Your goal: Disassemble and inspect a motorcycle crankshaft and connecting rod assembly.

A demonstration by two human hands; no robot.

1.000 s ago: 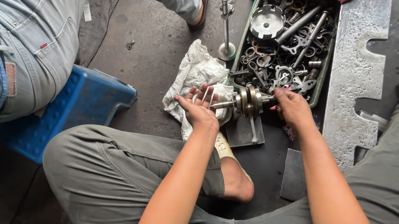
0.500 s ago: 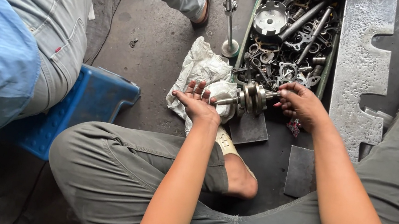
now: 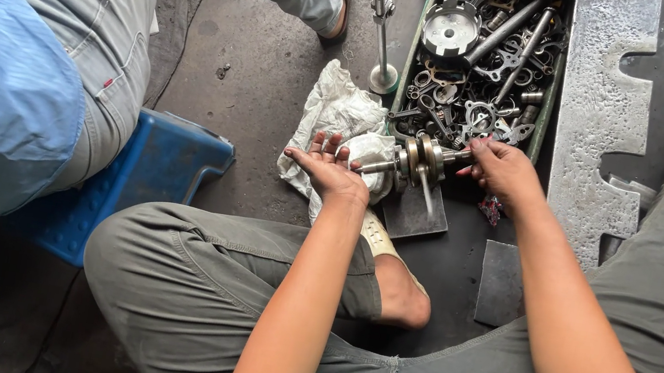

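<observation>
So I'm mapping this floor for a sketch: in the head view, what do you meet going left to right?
Blue stool → white rag → left hand → metal shaft assembly → right hand → notched grey metal plate.

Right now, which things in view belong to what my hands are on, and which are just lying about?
In hand:
- left hand
- right hand
- steel crankshaft with round webs
- crumpled white rag

Lying about:
- green tray of metal parts
- blue plastic stool
- upright steel rod
- notched grey metal plate
</observation>
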